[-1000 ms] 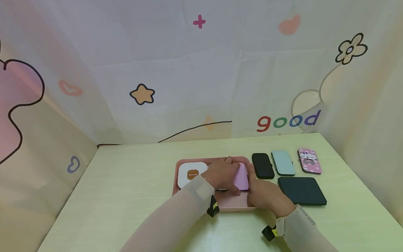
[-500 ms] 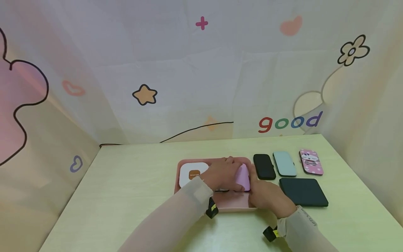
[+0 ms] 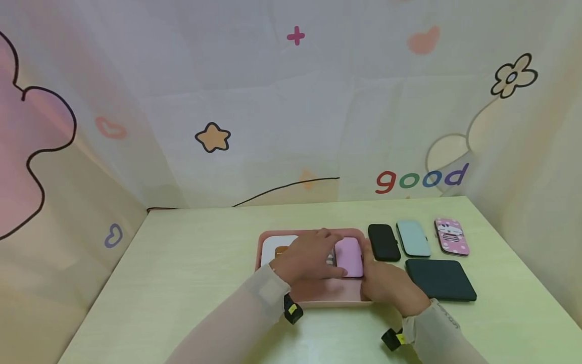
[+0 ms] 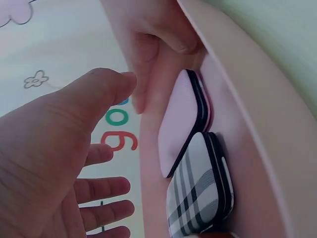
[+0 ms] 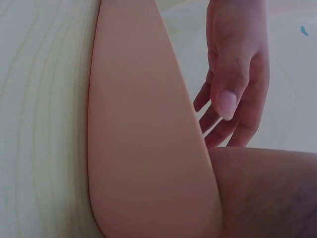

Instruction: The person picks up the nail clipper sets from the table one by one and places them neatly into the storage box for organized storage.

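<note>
- Loosely, my left grip point(image 3: 309, 258) hovers released over the pink tray point(image 3: 327, 291), fingers apart and holding nothing, the thumb near the lower edge of the lilac case point(image 3: 349, 257)
- My right grip point(image 3: 388, 281) is grasping the tray's right end, thumb inside the wall and one finger stretched along it
- Lying in the tray near its right end is the lilac case, with the black-and-white checked case point(image 4: 195, 191) right beside it, partly under my left grip
- At the tray's left end I see the white case point(image 3: 269, 248) with a brown label, partly covered by my left grip
- Right of the tray, on the pale worktop point(image 3: 200, 253), lie a black case point(image 3: 384, 242), a light blue case point(image 3: 413, 237) and a dotted pink case point(image 3: 451, 236)
- Nearer me, below those three, lies a wide dark case point(image 3: 441, 279)
- Behind it all hangs a printed curtain point(image 3: 254, 91)
</note>
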`<state>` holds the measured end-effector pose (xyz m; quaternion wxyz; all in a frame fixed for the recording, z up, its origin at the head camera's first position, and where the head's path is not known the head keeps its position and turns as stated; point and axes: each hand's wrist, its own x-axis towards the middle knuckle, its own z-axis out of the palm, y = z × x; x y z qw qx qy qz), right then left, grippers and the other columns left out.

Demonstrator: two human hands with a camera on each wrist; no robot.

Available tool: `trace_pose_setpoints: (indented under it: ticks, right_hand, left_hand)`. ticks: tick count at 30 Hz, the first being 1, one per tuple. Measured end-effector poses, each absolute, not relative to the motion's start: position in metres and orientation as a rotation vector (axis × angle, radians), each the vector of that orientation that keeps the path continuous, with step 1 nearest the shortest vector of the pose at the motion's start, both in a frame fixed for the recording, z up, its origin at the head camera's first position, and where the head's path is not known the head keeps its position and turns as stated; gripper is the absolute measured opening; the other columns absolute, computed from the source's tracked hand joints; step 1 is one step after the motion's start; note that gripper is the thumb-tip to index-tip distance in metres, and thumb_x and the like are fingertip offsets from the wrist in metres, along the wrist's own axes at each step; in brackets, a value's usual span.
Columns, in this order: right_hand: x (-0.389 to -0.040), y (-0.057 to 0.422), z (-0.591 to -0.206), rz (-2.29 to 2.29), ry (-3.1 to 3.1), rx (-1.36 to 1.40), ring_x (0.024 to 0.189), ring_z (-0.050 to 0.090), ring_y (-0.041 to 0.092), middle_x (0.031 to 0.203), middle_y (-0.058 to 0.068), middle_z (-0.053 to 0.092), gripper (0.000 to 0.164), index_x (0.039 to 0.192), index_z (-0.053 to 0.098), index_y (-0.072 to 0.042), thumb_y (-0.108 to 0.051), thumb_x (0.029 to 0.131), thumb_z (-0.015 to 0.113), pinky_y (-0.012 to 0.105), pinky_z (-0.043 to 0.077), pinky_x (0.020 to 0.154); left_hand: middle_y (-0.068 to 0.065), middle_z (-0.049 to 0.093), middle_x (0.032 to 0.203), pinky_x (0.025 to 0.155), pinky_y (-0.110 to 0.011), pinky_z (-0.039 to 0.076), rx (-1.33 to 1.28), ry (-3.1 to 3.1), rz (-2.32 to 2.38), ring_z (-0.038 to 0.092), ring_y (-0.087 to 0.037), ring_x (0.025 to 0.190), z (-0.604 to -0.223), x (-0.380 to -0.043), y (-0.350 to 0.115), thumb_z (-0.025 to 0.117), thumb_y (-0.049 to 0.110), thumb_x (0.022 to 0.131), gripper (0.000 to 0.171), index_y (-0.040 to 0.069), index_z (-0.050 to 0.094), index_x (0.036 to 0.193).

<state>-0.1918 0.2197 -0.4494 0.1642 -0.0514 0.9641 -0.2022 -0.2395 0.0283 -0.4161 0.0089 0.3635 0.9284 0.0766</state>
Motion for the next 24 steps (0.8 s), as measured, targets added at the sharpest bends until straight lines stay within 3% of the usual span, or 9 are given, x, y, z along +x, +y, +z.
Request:
trace_pose_setpoints:
  ticks: [12,20,22,24]
  right_hand:
    - [-0.191,0.218,-0.450,-0.609,2.733,-0.131,0.041,0.046,0.019,0.057,0.005,0.051,0.107,0.146,-0.023,-0.020,-0.009,0.078,0.060,0.028,0.030,0.039]
    - [-0.190,0.217,-0.451,-0.584,2.738,-0.104,0.040,0.043,0.018,0.055,0.004,0.050,0.106,0.145,-0.024,-0.017,-0.011,0.080,0.060,0.027,0.027,0.039]
    - [-0.191,0.216,-0.451,-0.585,2.725,-0.086,0.040,0.041,0.017,0.054,0.004,0.049,0.107,0.145,-0.025,-0.017,-0.012,0.080,0.060,0.027,0.026,0.039]
    - [-0.191,0.216,-0.450,-0.589,2.721,-0.080,0.041,0.041,0.017,0.054,0.003,0.049,0.108,0.145,-0.025,-0.018,-0.011,0.079,0.060,0.026,0.026,0.039]
  left_hand:
    - [0.005,0.049,0.129,0.085,-0.028,0.048,1.010,2.942,0.483,0.053,-0.010,0.104,-0.410,-0.225,-0.006,0.057,0.061,0.079,0.069,0.022,0.046,0.135]
    - [0.005,0.043,0.140,0.099,-0.037,0.040,0.935,3.007,0.703,0.043,-0.015,0.126,-0.402,-0.210,-0.033,0.058,0.062,0.079,0.080,0.025,0.033,0.145]
    - [0.006,0.042,0.140,0.103,-0.041,0.035,0.929,3.023,0.782,0.053,-0.012,0.114,-0.399,-0.206,-0.039,0.057,0.061,0.080,0.077,0.026,0.033,0.145]
    - [0.007,0.043,0.139,0.104,-0.044,0.033,0.935,3.047,0.862,0.052,-0.013,0.114,-0.393,-0.202,-0.046,0.057,0.061,0.081,0.074,0.027,0.035,0.144]
